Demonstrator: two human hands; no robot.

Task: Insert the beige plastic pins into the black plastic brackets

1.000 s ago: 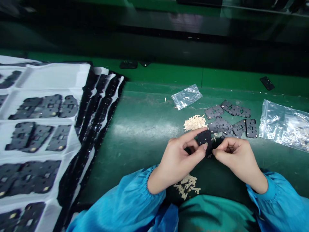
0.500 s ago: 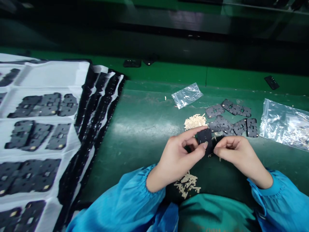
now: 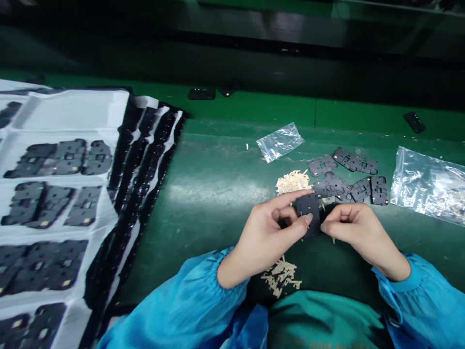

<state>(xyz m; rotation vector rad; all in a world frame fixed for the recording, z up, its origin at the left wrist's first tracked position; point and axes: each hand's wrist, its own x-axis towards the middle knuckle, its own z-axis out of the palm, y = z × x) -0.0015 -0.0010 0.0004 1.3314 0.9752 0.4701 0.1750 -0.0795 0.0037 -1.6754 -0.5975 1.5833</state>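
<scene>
A flat black plastic plate (image 3: pixel 307 209) stands tilted in my left hand (image 3: pixel 271 232), pinched between thumb and fingers. My right hand (image 3: pixel 350 225) is closed beside the plate's right edge, thumb against forefinger; what its fingertips hold, if anything, is hidden. Just beyond the plate lies a heap of small cream-coloured pieces (image 3: pixel 292 181). More black plates (image 3: pixel 359 190) with square cut-outs lie in an overlapping group behind my right hand. A second pile of cream pieces (image 3: pixel 281 277) lies below my left wrist.
On the left, stacked white-lined trays (image 3: pixel 69 189) hold rows of black plates. A small clear zip bag (image 3: pixel 280 141) lies at the back, a larger clear bag (image 3: pixel 428 186) of small pieces at right. Several loose black parts (image 3: pixel 414 122) rest along the green ledge.
The black plate has turned slightly in my left hand, showing more of its face. Both hands stay almost in place, and the view has shifted a little.
</scene>
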